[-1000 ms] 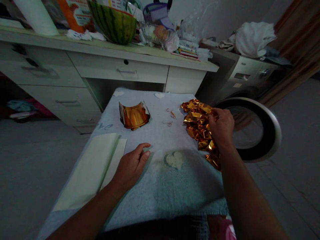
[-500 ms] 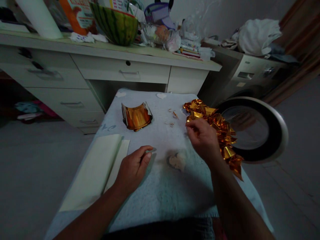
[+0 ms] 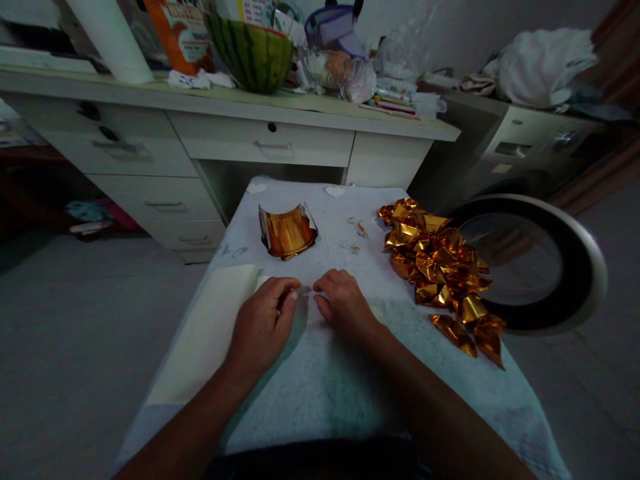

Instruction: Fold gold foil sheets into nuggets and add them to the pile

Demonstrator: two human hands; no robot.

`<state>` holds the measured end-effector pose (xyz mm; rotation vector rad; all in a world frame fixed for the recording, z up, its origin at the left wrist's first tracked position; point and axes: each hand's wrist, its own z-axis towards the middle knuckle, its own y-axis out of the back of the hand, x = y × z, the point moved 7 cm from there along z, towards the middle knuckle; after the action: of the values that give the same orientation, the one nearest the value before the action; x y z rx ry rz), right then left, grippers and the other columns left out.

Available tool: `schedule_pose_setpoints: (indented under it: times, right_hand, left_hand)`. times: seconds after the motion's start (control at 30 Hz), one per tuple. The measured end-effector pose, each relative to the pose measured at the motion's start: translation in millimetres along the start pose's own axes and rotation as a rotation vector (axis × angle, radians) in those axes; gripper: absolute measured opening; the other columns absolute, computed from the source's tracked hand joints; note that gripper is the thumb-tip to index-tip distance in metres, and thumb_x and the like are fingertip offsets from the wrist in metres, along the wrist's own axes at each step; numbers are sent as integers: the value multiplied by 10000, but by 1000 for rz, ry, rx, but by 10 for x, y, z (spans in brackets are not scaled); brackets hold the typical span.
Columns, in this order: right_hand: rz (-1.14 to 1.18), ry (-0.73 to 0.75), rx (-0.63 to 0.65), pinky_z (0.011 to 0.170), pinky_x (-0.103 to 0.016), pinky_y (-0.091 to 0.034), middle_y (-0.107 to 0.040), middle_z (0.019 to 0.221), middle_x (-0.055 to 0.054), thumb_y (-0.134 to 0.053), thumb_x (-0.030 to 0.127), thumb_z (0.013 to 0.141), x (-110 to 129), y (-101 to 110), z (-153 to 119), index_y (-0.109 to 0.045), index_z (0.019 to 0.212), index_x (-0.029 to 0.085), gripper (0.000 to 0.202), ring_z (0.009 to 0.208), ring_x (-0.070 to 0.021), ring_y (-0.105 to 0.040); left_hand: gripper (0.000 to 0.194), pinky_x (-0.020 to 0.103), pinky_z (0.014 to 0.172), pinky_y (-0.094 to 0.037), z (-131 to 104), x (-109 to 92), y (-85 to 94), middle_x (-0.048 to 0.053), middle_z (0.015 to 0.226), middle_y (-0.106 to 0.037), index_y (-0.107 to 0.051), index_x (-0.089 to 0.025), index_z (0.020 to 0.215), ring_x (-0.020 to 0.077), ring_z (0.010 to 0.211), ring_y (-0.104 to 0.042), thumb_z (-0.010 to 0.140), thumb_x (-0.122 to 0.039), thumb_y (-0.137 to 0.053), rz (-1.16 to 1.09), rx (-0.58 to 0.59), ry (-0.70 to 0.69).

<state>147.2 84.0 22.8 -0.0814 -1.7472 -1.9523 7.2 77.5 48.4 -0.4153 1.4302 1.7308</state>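
Observation:
My left hand [image 3: 263, 323] hovers over the cloth-covered table, beside the right edge of the pale paper sheets [image 3: 210, 327]. Its fingers are loosely curled, with a small gap between thumb and forefinger, and nothing visible in them. Close by on its right is my right hand [image 3: 345, 303], fingers bent and thumb apart, also with nothing visible in it. The two hands' fingertips face each other without touching. Beyond them lies a curved stack of shiny gold foil sheets [image 3: 289, 233]. Folded gold foil pieces [image 3: 435, 257] form a heap at the right.
Thin loose strands [image 3: 362, 231] lie on the tablecloth [image 3: 340, 393]. Behind the table stands a drawered desk [image 3: 260, 143] bearing half a watermelon [image 3: 250, 57], bags and other items. At the right is a washing machine with its round door [image 3: 545, 260] swung out.
My right hand has moved left from the foil heap to beside my left hand. A foil piece now shows at the heap's near edge. The view has shifted slightly left.

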Motion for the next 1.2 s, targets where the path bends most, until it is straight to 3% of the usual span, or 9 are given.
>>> schedule_pose_setpoints:
  times: [0.13,0.27,0.43,0.53,0.7,0.87,1.03,1.2]
  right_hand:
    - [22,19,32,885,-341,-413,-633,1024,-86,-622,166,855,-23,-63,17,-675,1013,160,167,971,-210,-533]
    - [91,13,73,827,-291,-418,-635,958,-64,-602,169,868,-88,2,234,-661,987,156,133,894,-170,-559]
    - [87,-145,-165,771,-277,-413,-635,875,-38,-547,205,900,-300,231,641,-640,903,161,104,810,-157,-558]
    - [44,-102,-225,828,-291,-427,-653,936,-66,-487,179,925,-253,210,771,-649,943,153,165,884,-177,-566]
    - [-80,127,-70,943,-326,-439,-621,1251,-93,-414,152,953,64,-79,844,-598,1218,161,324,1094,-213,-536]
    - [-211,62,43,981,-368,-463,-413,1507,-149,-333,131,969,105,-257,944,-413,1425,115,464,1253,-243,-500]
    - [-312,58,118,857,-376,-533,-377,1504,-239,-305,152,980,124,-303,991,-400,1415,70,452,1091,-269,-639]
    - [-363,73,137,757,-333,-551,-487,1420,-209,-292,164,995,142,-293,968,-492,1296,113,365,952,-233,-690]
  left_hand:
    - [217,397,840,-462,88,-10,115,60,948,-638,-626,-185,978,241,929,-594,922,-265,-432,177,53,-32]
    - [225,431,892,-459,170,-10,32,76,1023,-639,-609,-182,1040,256,983,-576,895,-244,-449,182,94,-19]
    - [253,467,910,-458,179,11,-267,114,1054,-625,-624,-158,1053,289,994,-560,878,-176,-442,296,134,-76]
    - [251,484,916,-456,153,79,-347,125,1033,-629,-625,-161,1040,302,998,-563,859,-144,-452,364,123,-72]
    - [225,486,929,-462,139,221,-271,127,1042,-611,-576,-161,1021,289,1020,-564,850,-134,-432,168,4,25]
    - [235,479,1000,-435,144,353,-217,103,1104,-560,-518,-185,1071,257,1106,-532,854,-142,-437,-50,-93,130]
    - [288,483,1038,-428,144,453,-190,90,1198,-526,-492,-217,1140,246,1200,-506,858,-164,-473,-199,-146,224]
    - [344,476,1070,-419,141,503,-209,84,1276,-504,-481,-246,1177,233,1242,-507,842,-175,-514,-335,-179,281]
